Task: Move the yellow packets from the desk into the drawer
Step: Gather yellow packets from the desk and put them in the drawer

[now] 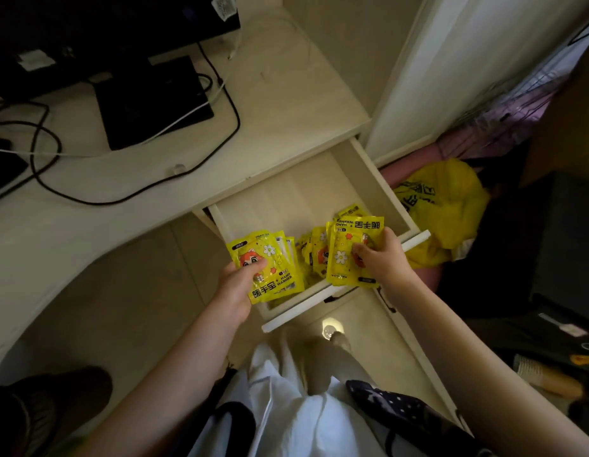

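Both hands, left and right, are each gripping glossy yellow hand-warmer packets over the open cream wooden drawer (more inside); releasing comes next.

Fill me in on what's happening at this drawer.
A person is putting yellow hand-warmer packets into the open drawer. The left hand grips one bunch of packets, the right hand grips another bunch, both over the drawer's front end. More packets already lie inside between them. No packets show on the desk.
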`<state>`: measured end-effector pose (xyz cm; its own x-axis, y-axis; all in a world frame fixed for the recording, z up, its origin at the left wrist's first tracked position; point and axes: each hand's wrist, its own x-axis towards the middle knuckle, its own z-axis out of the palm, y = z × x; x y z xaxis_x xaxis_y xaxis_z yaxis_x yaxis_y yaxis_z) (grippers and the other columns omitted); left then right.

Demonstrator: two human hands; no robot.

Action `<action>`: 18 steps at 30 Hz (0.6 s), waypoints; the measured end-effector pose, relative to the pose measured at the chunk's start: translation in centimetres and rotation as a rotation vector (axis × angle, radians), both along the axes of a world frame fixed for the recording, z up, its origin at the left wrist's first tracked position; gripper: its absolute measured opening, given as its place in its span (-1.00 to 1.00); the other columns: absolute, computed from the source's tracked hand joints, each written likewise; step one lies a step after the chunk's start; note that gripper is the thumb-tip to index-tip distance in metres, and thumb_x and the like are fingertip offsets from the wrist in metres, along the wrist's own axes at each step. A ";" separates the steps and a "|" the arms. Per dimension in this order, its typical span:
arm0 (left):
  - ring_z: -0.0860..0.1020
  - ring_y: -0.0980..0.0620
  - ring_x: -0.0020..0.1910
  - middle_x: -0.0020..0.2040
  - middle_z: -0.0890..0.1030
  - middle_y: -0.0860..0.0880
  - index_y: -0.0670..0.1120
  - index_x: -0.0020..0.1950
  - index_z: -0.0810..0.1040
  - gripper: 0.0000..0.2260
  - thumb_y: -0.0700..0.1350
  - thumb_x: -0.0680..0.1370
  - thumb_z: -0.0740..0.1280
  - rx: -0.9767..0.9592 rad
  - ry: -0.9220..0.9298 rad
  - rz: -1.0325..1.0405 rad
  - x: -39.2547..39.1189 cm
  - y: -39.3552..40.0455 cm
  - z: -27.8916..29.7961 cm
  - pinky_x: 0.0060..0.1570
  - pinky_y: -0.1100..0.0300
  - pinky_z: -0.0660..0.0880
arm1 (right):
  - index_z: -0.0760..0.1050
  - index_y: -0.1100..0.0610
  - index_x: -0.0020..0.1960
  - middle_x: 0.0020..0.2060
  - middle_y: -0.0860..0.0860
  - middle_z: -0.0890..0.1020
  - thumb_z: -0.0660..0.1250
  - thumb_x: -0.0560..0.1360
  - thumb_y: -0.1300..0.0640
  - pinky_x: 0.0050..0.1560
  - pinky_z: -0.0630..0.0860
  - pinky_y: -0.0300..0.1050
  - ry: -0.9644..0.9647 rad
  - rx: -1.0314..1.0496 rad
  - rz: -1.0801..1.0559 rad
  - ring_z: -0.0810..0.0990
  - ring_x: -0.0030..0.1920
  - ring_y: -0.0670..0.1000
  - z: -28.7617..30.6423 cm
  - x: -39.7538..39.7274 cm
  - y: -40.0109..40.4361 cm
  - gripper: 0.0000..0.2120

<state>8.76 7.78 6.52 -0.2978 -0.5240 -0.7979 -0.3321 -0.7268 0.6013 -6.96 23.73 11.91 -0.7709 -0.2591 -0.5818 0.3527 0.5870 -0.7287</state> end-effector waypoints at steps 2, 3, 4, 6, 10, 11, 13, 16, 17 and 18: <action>0.60 -0.20 0.02 -0.01 0.63 -0.18 -0.06 -0.09 0.50 -0.83 -0.27 0.46 0.43 0.015 -0.021 0.016 -1.6 -0.1 -0.5 -0.02 -0.10 0.55 | 0.34 0.14 0.26 0.05 0.03 0.53 0.29 0.55 0.19 -0.10 0.54 -0.09 -0.004 0.022 0.025 0.55 0.03 0.05 -0.5 -2.1 -0.7 -0.70; 0.60 -0.20 0.04 -0.01 0.64 -0.17 -0.06 -0.09 0.50 -0.83 -0.26 0.45 0.44 0.018 -0.034 0.021 -2.5 -0.1 -0.9 0.03 -0.15 0.55 | 0.34 0.15 0.27 0.06 0.04 0.53 0.29 0.54 0.20 -0.01 0.56 -0.02 -0.009 0.031 0.035 0.56 0.06 0.07 -0.8 -3.1 -1.0 -0.68; 0.60 -0.20 0.07 -0.01 0.64 -0.17 -0.06 -0.10 0.52 -0.84 -0.25 0.43 0.45 0.021 -0.050 0.020 -3.4 0.0 -1.2 0.09 -0.19 0.53 | 0.34 0.15 0.29 0.07 0.04 0.53 0.29 0.54 0.21 0.05 0.55 0.02 -0.012 0.041 0.049 0.56 0.08 0.08 -1.2 -4.3 -1.2 -0.66; 0.60 -0.20 0.09 0.00 0.65 -0.17 -0.07 -0.11 0.56 -0.85 -0.24 0.42 0.47 0.036 -0.076 0.034 -5.0 0.2 -1.7 0.11 -0.20 0.53 | 0.34 0.16 0.28 0.06 0.05 0.53 0.29 0.54 0.21 0.02 0.53 -0.01 -0.029 0.062 0.079 0.54 0.06 0.07 -1.9 -6.4 -1.6 -0.67; 0.62 -0.18 -0.01 0.01 0.66 -0.18 -0.11 0.01 0.58 -0.81 -0.24 0.43 0.46 0.074 -0.118 0.121 -8.4 1.1 -2.6 -0.19 0.00 0.57 | 0.35 0.15 0.25 0.03 0.05 0.53 0.29 0.55 0.20 -0.14 0.53 -0.08 -0.075 0.090 0.178 0.54 -0.01 0.05 -3.3 -10.5 -2.1 -0.70; 0.61 -0.18 0.00 0.03 0.65 -0.18 -0.11 0.03 0.58 -0.79 -0.23 0.43 0.46 0.088 -0.131 0.148 -9.1 1.3 -3.1 -0.15 -0.03 0.57 | 0.35 0.15 0.25 0.03 0.05 0.53 0.29 0.55 0.20 -0.14 0.56 -0.06 -0.080 0.099 0.205 0.55 -0.01 0.06 -3.6 -11.5 -2.3 -0.70; 0.57 -0.17 0.11 0.09 0.63 -0.15 -0.07 0.01 0.56 -0.75 -0.18 0.37 0.51 0.145 -0.153 0.193 -10.5 1.6 -4.2 0.12 -0.14 0.52 | 0.35 0.15 0.26 0.02 0.05 0.53 0.28 0.55 0.20 -0.04 0.58 0.00 -0.090 0.125 0.241 0.56 0.02 0.06 -4.7 -13.2 -2.7 -0.70; 0.56 -0.13 0.10 0.09 0.63 -0.13 -0.06 0.00 0.57 -0.70 -0.15 0.31 0.54 0.188 -0.172 0.219 -12.4 1.8 -6.1 0.16 -0.10 0.48 | 0.35 0.16 0.24 0.03 0.08 0.55 0.29 0.53 0.21 0.02 0.58 0.05 -0.116 0.149 0.265 0.57 0.05 0.09 -6.9 -15.2 -3.9 -0.70; 0.57 -0.11 0.05 0.04 0.63 -0.12 -0.06 -0.01 0.57 -0.75 -0.17 0.36 0.51 0.181 -0.179 0.241 -13.0 1.6 -6.9 0.09 -0.05 0.50 | 0.35 0.16 0.22 0.02 0.09 0.56 0.29 0.52 0.22 -0.01 0.58 0.04 -0.126 0.158 0.266 0.57 0.05 0.10 -7.7 -15.7 -4.4 -0.71; 0.58 -0.11 0.04 0.03 0.63 -0.12 -0.07 -0.02 0.57 -0.80 -0.18 0.40 0.49 0.181 -0.186 0.261 -13.6 1.3 -7.5 0.09 -0.07 0.51 | 0.36 0.17 0.21 0.02 0.10 0.56 0.29 0.51 0.23 -0.05 0.57 0.02 -0.140 0.161 0.258 0.58 0.03 0.11 -8.6 -16.1 -5.0 -0.72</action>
